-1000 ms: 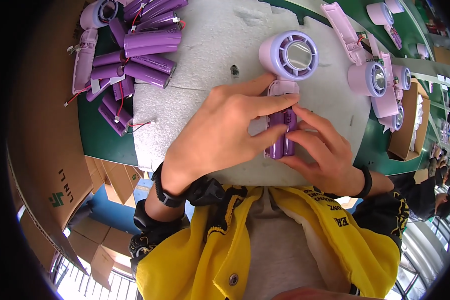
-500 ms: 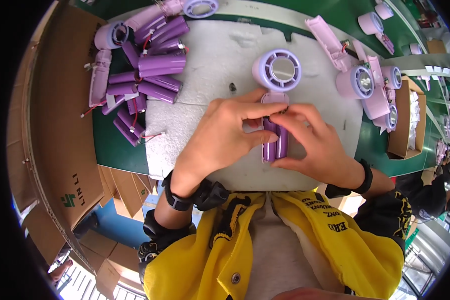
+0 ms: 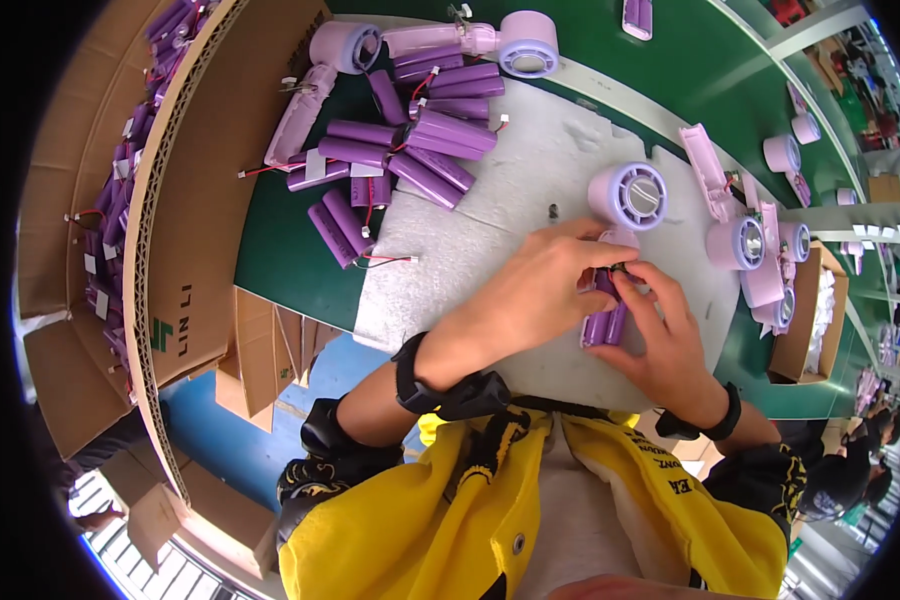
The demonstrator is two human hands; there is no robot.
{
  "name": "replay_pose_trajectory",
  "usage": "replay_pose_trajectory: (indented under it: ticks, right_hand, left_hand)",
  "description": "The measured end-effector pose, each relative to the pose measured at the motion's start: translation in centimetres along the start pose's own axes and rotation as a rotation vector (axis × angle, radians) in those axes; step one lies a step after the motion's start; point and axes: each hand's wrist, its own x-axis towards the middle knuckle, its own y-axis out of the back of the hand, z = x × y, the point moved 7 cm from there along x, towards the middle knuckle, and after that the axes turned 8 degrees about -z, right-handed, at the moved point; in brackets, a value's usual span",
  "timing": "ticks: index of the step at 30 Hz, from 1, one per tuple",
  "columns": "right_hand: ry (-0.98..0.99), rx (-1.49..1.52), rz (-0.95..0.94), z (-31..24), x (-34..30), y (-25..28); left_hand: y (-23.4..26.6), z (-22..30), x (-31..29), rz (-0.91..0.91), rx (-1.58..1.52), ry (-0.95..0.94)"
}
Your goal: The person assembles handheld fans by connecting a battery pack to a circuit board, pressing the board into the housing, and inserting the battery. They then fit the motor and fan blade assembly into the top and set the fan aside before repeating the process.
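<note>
Fan (image 3: 628,196) with pale purple ring is lying on white foam (image 3: 410,315), just beyond both hands, its pink handle (image 3: 620,238) pointing back toward the wearer. Paired purple cells (image 3: 602,328) are resting along that handle, between the hands. Left hand (image 3: 535,285) is bridging from the left: thumb is lying against the cells, forefinger is arching over their upper end, the two standing apart. Right hand (image 3: 670,350) is flanking the other side, forefinger tip at the dark wiring (image 3: 618,268) by the upper end, thumb near the lower part of the cells, an open curve between them. Whether any fingertips are actually pinching the wiring: cannot tell, tips are overlapping. Technique, as judged: good work is probably depending on the left thumb steadying the cells with light, even pressure while the right forefinger is easing leads flat, clear of the shell edge; tugging is likely straining the joints. Loose cells (image 3: 455,135) are lying to the left; other fans (image 3: 735,243) and an open carton (image 3: 800,365) are standing at right.
</note>
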Motion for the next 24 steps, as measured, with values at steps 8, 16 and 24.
replay_pose_trajectory:
  ticks: [8,16,24]
  right_hand:
    - [-0.245,-0.379,0.231,5.8,10.8,5.5]
    - [0.171,-0.263,0.277,5.0,22.0,3.7]
    - [0.003,0.132,0.158,8.4,23.8,4.9]
  left_hand:
    - [2.1,0.2,0.1,0.197,0.047,0.043]
    - [1.5,-0.3,0.3,0.145,0.091,-0.030]
    - [1.5,-0.6,0.2,0.166,0.069,-0.064]
